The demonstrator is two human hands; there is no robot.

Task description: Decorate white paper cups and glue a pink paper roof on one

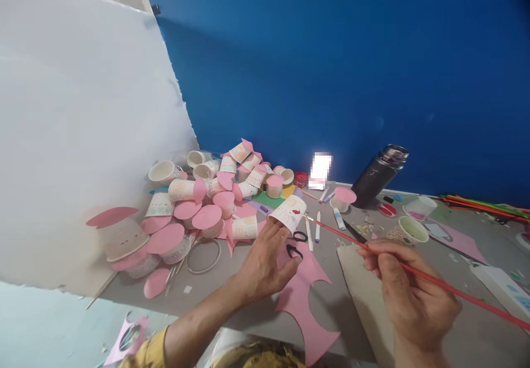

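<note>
My left hand (265,266) has its fingers up inside a white paper cup (289,207) and holds it tilted on its side above the table. Pinched in my right hand (409,293) is a long red paintbrush (339,233), its tip close to the cup's wall beside a small red painted mark (296,211). I cannot tell whether the bristles touch the cup. Beneath my left hand lie black-handled scissors (295,251), partly hidden, and a pink paper sheet (304,296) with round cut-outs.
Many paper cups with pink discs (207,217) are heaped at the left. A dark thermos (379,175) stands open at the back right, near a cup with greenish contents (409,230). Markers (318,227), a red paint pot (301,179) and a beige board (360,285) also lie on the table.
</note>
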